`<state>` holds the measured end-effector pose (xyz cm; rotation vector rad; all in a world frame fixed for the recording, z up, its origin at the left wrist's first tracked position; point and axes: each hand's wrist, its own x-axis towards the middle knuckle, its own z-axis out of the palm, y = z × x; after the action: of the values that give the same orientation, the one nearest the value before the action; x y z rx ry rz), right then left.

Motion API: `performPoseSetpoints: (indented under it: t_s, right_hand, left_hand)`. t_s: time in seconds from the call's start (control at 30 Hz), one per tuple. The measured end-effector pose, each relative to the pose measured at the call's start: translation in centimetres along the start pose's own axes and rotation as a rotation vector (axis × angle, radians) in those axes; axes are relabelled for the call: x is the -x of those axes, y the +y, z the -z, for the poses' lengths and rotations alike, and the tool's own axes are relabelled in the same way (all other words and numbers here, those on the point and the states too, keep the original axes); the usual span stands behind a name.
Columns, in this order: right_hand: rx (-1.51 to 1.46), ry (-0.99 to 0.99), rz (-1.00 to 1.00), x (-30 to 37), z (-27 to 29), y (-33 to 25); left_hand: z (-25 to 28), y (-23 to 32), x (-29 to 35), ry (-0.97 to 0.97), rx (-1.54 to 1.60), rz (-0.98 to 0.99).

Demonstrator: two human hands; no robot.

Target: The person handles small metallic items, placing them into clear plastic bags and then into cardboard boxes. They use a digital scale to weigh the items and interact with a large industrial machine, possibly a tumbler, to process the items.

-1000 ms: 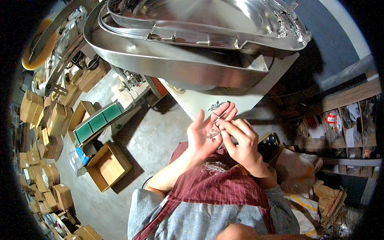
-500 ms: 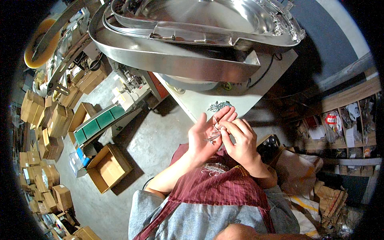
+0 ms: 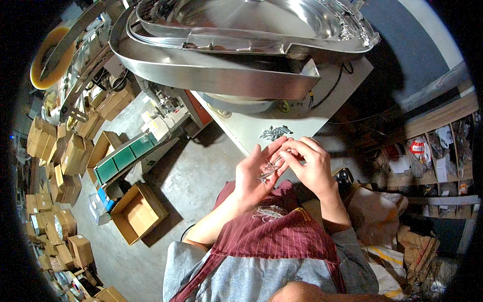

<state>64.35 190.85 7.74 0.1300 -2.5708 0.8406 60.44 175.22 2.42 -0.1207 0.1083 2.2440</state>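
Note:
My left hand (image 3: 251,174) is turned palm up and slightly cupped, with several small silver screws (image 3: 269,170) lying across its palm and fingers. Over its fingertips, my right hand (image 3: 310,163) has thumb and forefinger pinched together. What sits in that pinch is too small to make out. Just beyond both hands, a heap of screws (image 3: 275,132) lies on the white tabletop (image 3: 241,126).
A steel bowl feeder (image 3: 216,75) stands on the table, with a few screws (image 3: 198,46) on its curved track. An open cardboard box (image 3: 138,216) is on the floor at left, near a green conveyor (image 3: 121,158). Shelves (image 3: 432,166) line the right side.
My right hand has shifted up and slightly right, toward the left fingertips, uncovering more of the palm's screws. More of the heap on the table shows.

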Motion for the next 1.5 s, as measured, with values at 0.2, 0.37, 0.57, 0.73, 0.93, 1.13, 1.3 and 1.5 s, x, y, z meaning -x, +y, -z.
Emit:
performPoseSetpoints:
  t_s: [0.2,0.37,0.57,0.73,0.93,1.13,1.3,1.5]
  right_hand:
    - [0.126,0.044,-0.132,-1.2,-1.1,4.4]
    - [0.303,0.042,-0.029,-1.3,-3.5,7.0]
    - [0.154,0.102,-0.065,-1.0,-4.0,7.5]
    - [0.018,0.198,0.115,-0.7,-2.4,4.2]
    - [0.002,0.09,0.293,-0.4,-1.2,1.7]
    - [-0.076,-0.049,0.286,2.6,-0.1,-1.8]
    - [-0.107,-0.094,0.268,4.0,-0.9,-3.4]
    - [-0.177,-0.19,0.261,4.3,-1.4,-3.3]
  left_hand:
    - [0.2,0.7,0.3,-0.006,0.046,-0.041]
    - [0.5,1.0,0.4,-0.006,0.087,-0.05]
    - [0.7,1.3,0.5,-0.001,0.13,-0.038]
    - [0.7,1.2,0.4,0.01,0.14,-0.037]
    - [1.0,1.0,0.2,-0.012,0.105,-0.026]
    - [-0.9,1.0,0.5,-0.092,0.146,-0.046]
    - [-1.9,1.0,0.6,-0.118,0.159,-0.051]
    - [-1.4,0.8,0.4,-0.124,0.127,-0.034]
